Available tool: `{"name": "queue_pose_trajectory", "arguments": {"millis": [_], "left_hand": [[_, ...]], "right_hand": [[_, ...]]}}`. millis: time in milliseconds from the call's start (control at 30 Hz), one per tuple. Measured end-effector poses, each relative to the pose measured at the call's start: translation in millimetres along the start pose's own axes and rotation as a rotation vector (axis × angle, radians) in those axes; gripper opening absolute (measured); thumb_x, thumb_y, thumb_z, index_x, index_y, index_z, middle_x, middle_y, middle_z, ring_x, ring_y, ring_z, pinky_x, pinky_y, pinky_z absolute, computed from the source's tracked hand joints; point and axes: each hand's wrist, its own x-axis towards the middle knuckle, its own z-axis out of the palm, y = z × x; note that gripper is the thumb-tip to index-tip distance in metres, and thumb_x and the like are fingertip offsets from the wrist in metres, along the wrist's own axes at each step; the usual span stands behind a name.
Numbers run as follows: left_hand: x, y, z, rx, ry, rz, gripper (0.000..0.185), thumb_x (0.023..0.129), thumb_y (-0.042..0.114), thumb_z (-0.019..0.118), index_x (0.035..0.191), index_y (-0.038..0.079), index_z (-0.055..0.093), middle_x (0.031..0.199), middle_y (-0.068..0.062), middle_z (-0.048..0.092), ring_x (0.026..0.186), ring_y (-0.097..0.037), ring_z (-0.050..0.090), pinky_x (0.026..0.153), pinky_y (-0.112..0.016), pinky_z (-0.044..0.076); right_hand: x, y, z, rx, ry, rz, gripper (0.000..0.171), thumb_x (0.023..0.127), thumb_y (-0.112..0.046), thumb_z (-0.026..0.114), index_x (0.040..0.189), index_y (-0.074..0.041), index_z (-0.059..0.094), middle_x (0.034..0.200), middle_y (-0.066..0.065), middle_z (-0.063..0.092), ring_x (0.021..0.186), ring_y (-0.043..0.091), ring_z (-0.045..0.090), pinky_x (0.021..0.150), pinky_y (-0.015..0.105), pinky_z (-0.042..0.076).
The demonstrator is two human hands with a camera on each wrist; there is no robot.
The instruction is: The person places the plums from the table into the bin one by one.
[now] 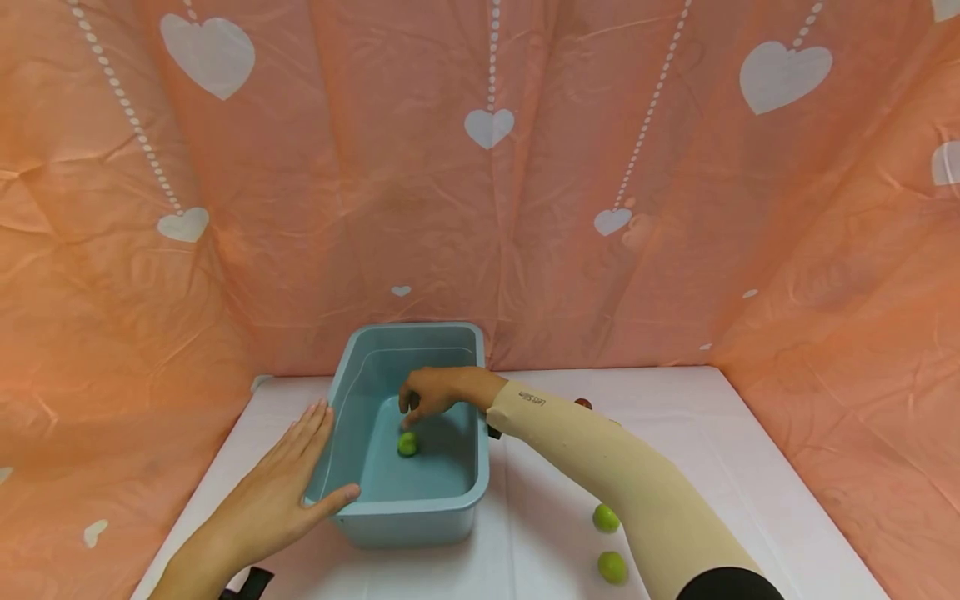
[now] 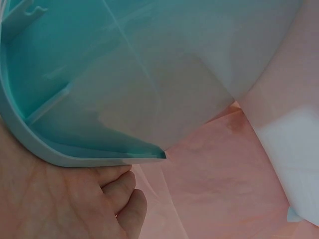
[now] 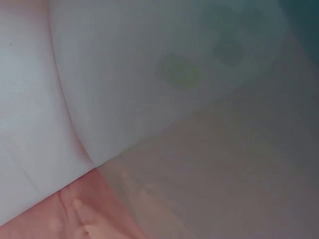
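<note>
Right hand [image 1: 438,392] inside the rectangular pale blue plastic tub [image 1: 405,506], fingers loosely bent, gripping nothing. Small round bright green fruit [image 1: 407,444] on tub floor, directly below those fingertips; can't confirm contact, right wrist view is murky with only greenish blurs. Left hand [image 1: 288,483] flat, fingers straight along the tub's left rim, thumb reaching over the near left corner; left wrist view shows the palm side against the rim. Tub sits on white cloth-covered table [image 1: 540,517], left of centre. Two more round green fruits, one [image 1: 606,518] behind the other [image 1: 612,567], right of tub, beside the beige printed arm sleeve [image 1: 600,454]. Dark red round item [image 1: 583,403] partly hidden behind the sleeve. Pink-orange curtain [image 1: 375,183] with white hearts around.
</note>
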Motion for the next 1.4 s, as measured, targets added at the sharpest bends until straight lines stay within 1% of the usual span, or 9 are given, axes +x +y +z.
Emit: {"name": "queue_pose_trajectory", "arguments": {"millis": [133,200,267,433,700,867,1100,1267,1400], "left_hand": [[0.4,0.7,0.0,-0.012,-0.016,-0.011,0.106,0.100,0.067,0.065,0.170,-0.001,0.023,0.178,-0.018,0.017,0.166,-0.035,0.012,0.133,-0.034,0.004],[0.7,1.0,-0.5,-0.016,-0.026,-0.017,0.106,0.100,0.068,0.064,0.170,-0.001,0.022,0.178,-0.019,0.017,0.166,-0.036,0.012,0.133,-0.045,0.013],[0.8,1.1,-1.3,-0.021,-0.033,-0.022,0.107,0.100,0.068,0.063,0.170,0.000,0.022,0.178,-0.019,0.016,0.166,-0.036,0.011,0.133,-0.050,0.016],[0.7,1.2,-2.5,-0.017,-0.026,-0.022,0.107,0.100,0.068,0.064,0.170,-0.001,0.022,0.178,-0.019,0.017,0.166,-0.037,0.012,0.132,-0.052,0.018],[1.1,0.6,-2.5,-0.018,-0.027,-0.024,0.107,0.100,0.068,0.064,0.170,-0.001,0.022,0.178,-0.019,0.016,0.165,-0.037,0.012,0.128,-0.059,0.024],[1.6,0.9,-3.7,-0.025,-0.034,-0.028,0.107,0.100,0.068,0.064,0.170,0.000,0.021,0.178,-0.019,0.016,0.166,-0.037,0.012,0.127,-0.061,0.025],[2.2,-1.2,-2.4,-0.033,-0.046,-0.036,0.108,0.100,0.069,0.063,0.171,0.000,0.019,0.178,-0.019,0.015,0.166,-0.038,0.010,0.129,-0.060,0.022],[1.8,-1.8,-2.1,-0.031,-0.036,-0.034,0.108,0.099,0.069,0.064,0.170,0.000,0.020,0.178,-0.020,0.016,0.166,-0.037,0.011,0.129,-0.058,0.022],[2.3,-2.1,-2.3,-0.043,-0.042,-0.036,0.108,0.099,0.069,0.064,0.171,0.000,0.019,0.178,-0.019,0.015,0.166,-0.036,0.010,0.130,-0.058,0.021]], "right_hand": [[-2.9,0.6,-1.5,0.007,0.037,-0.040,0.036,0.103,-0.024,0.077,0.131,-0.002,0.076,0.119,0.007,0.077,0.106,0.013,0.071,0.088,0.020,0.055],[-5.3,0.0,-3.7,0.014,0.058,-0.059,0.033,0.103,-0.023,0.076,0.130,-0.003,0.076,0.120,0.007,0.078,0.106,0.013,0.071,0.088,0.019,0.055],[-8.7,-1.4,-7.2,0.037,0.074,-0.073,0.031,0.104,-0.021,0.075,0.129,-0.003,0.076,0.119,0.008,0.078,0.107,0.014,0.071,0.089,0.020,0.055],[-18.5,-2.0,-16.1,0.097,0.107,-0.089,0.029,0.104,-0.019,0.074,0.128,-0.004,0.075,0.119,0.009,0.077,0.106,0.014,0.071,0.092,0.021,0.055],[-37.2,-2.3,-25.8,0.112,0.167,-0.121,0.030,0.104,-0.022,0.075,0.130,-0.008,0.075,0.120,0.004,0.077,0.107,0.009,0.071,0.095,0.020,0.054],[-55.2,-3.8,-32.3,0.117,0.200,-0.134,0.032,0.105,-0.023,0.073,0.134,-0.008,0.073,0.125,0.005,0.076,0.112,0.010,0.070,0.098,0.022,0.054],[-77.5,0.2,-35.9,0.165,0.238,-0.149,0.035,0.105,-0.023,0.073,0.137,-0.007,0.071,0.127,0.004,0.074,0.114,0.011,0.069,0.107,0.034,0.054],[-93.9,4.8,-36.3,0.193,0.310,-0.153,0.037,0.105,-0.023,0.073,0.138,-0.008,0.071,0.130,0.004,0.073,0.117,0.013,0.069,0.108,0.036,0.054],[-108.6,8.8,-34.3,0.210,0.376,-0.142,0.037,0.104,-0.023,0.074,0.138,-0.010,0.071,0.133,0.003,0.072,0.120,0.015,0.069,0.108,0.043,0.055]]}}
